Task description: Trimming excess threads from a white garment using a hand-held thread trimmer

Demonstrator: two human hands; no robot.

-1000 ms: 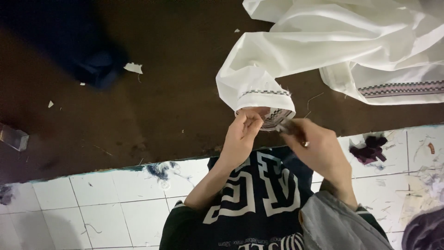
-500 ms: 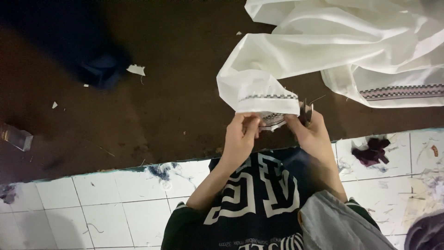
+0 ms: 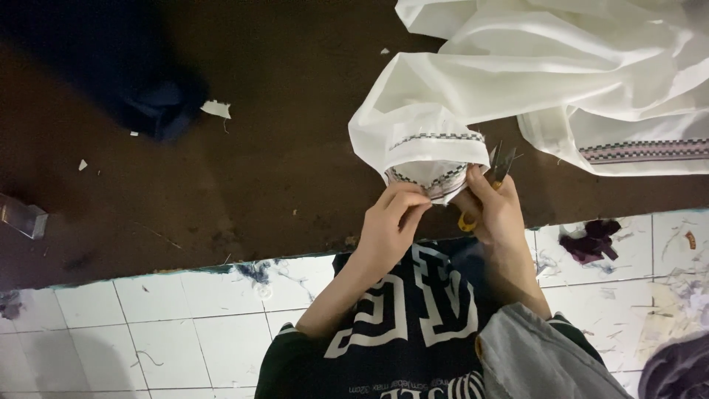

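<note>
Snips [image 3: 496, 171] now upright in right hand [image 3: 496, 210], beside white sleeve cuff [image 3: 432, 164].

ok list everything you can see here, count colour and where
white fabric garment with patterned trim: one, white, spread over the table's upper right, its cuff end between the hands
small thread snips with yellow handle: one, dark blades, in the right hand
dark brown table: one, brown, fills the upper frame
dark blue cloth bundle: one, navy, upper left of table
white scraps: a few, white, beside the bundle
white tiled floor: white, along the bottom
purple fabric scrap: one, purple, floor at right
left hand: pinching the cuff
right hand: holding the snips at the cuff
</note>
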